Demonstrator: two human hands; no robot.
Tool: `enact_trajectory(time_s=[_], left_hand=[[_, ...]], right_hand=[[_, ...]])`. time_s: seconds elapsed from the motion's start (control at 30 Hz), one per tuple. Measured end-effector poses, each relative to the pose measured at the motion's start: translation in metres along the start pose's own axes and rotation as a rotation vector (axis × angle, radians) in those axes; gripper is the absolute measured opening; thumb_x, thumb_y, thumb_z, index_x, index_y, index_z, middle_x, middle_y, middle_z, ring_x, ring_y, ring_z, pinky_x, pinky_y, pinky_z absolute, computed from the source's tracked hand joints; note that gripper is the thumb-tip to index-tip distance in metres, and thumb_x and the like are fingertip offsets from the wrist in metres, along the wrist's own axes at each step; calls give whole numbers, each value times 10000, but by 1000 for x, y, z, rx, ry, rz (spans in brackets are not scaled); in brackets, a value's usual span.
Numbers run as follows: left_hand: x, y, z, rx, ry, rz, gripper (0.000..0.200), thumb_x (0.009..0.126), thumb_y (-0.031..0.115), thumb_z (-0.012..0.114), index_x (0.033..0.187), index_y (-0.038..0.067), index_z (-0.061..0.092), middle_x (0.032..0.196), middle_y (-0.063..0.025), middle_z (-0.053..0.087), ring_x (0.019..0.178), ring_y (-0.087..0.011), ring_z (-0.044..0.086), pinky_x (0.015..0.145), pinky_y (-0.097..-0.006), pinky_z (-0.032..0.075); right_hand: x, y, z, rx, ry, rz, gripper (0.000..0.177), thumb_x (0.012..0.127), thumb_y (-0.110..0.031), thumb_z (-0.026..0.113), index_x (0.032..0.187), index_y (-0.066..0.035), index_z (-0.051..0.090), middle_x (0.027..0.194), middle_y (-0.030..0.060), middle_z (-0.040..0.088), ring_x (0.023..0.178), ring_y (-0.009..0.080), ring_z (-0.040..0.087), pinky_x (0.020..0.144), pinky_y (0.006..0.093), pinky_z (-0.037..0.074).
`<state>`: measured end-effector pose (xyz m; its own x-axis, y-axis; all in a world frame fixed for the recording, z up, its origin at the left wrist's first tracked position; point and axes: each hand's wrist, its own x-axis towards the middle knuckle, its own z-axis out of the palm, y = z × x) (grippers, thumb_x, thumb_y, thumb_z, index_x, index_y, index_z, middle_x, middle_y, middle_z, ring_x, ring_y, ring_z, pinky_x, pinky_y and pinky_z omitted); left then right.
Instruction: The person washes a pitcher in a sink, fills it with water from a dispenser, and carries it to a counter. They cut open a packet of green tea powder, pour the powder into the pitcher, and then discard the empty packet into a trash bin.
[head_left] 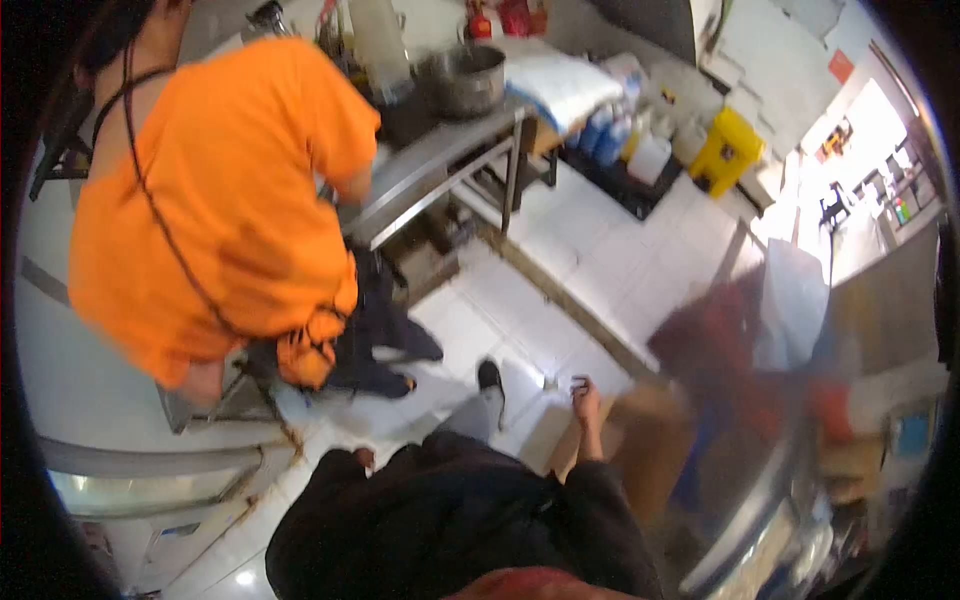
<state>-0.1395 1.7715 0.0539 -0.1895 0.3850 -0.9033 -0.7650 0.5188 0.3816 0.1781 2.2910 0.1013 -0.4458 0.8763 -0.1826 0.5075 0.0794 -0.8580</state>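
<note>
My right hand (586,398) hangs low in front of my dark jacket, over the white tiled floor and beside a brown cardboard box (650,440). Its fingers are apart and hold nothing. Only a small part of my left hand (365,457) shows past the dark sleeve, at the lower left of the view. Its fingers are too small and blurred to make out. Ahead and to the left, a person in an orange shirt (240,190) leans toward a metal table (400,185).
A large metal pot (462,80) and a white sack (560,85) rest at the table's back. Bottles (605,135) stand near a yellow bin (725,152). Blurred bags and a pale plastic sheet (790,305) are at the right. A doorway lies at the upper right.
</note>
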Motion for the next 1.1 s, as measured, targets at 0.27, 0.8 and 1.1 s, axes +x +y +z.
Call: enact_trajectory(time_s=[0.27, 0.8, 1.1], left_hand=[[130, 166, 127, 770, 14, -76, 390, 833, 354, 508, 1119, 99, 580, 1027, -143, 637, 824, -313, 633, 652, -464, 488], [89, 585, 371, 151, -228, 625, 355, 974, 350, 387, 810, 73, 536, 748, -56, 617, 564, -129, 602, 435, -243, 412], [100, 685, 337, -370, -15, 1044, 365, 958, 403, 430, 736, 115, 463, 662, -28, 553, 530, -82, 522, 472, -243, 416]], right_hand=[[146, -112, 36, 14, -219, -175, 167, 849, -22, 537, 991, -31, 626, 848, 95, 658, 754, 182, 636, 634, 287, 504], [519, -515, 11, -24, -437, -968, 140, 863, -53, 558, 974, 0, 624, 920, 128, 633, 820, 255, 610, 709, 324, 483], [577, -747, 187, -252, -713, -1746, 183, 783, -54, 631, 964, -31, 617, 979, 113, 584, 937, 308, 546, 810, 366, 450]])
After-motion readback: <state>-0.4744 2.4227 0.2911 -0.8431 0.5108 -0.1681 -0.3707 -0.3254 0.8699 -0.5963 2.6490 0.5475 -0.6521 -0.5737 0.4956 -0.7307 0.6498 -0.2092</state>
